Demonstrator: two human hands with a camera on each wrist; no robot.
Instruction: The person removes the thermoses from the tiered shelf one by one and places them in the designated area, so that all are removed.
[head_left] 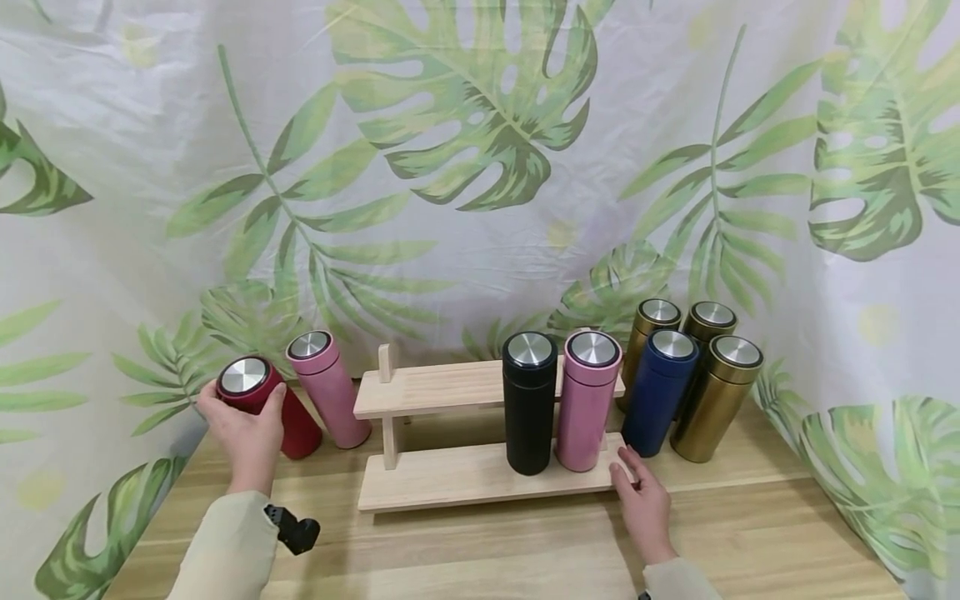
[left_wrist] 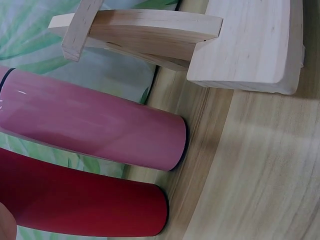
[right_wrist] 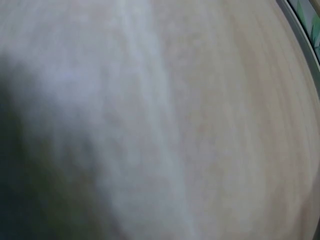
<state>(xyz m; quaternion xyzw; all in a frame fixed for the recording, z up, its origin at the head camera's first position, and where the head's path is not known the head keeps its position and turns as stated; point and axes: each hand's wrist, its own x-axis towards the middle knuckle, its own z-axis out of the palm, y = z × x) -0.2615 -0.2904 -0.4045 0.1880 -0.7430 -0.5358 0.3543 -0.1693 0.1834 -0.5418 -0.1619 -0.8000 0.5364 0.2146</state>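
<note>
My left hand (head_left: 247, 433) grips a red thermos bottle (head_left: 298, 429) near its top, with the thumb on the right side and fingers on the left. In the left wrist view the red bottle (left_wrist: 90, 202) stands on the table beside a pink thermos bottle (left_wrist: 100, 120). My right hand (head_left: 645, 500) rests at the right end of the two-tier wooden shelf (head_left: 427, 479), fingers loosely bent and holding no bottle. A black bottle (head_left: 530, 417) and a second pink bottle (head_left: 585, 417) stand upright on the lower board. The right wrist view is blurred and shows mostly tabletop.
Right of the shelf stand a blue bottle (head_left: 658, 396) and several gold-brown bottles (head_left: 712, 408). A leaf-print cloth (head_left: 487, 250) hangs behind the wooden table (head_left: 450, 558). The shelf's upper board (head_left: 442, 387) has a short upright peg at its left end.
</note>
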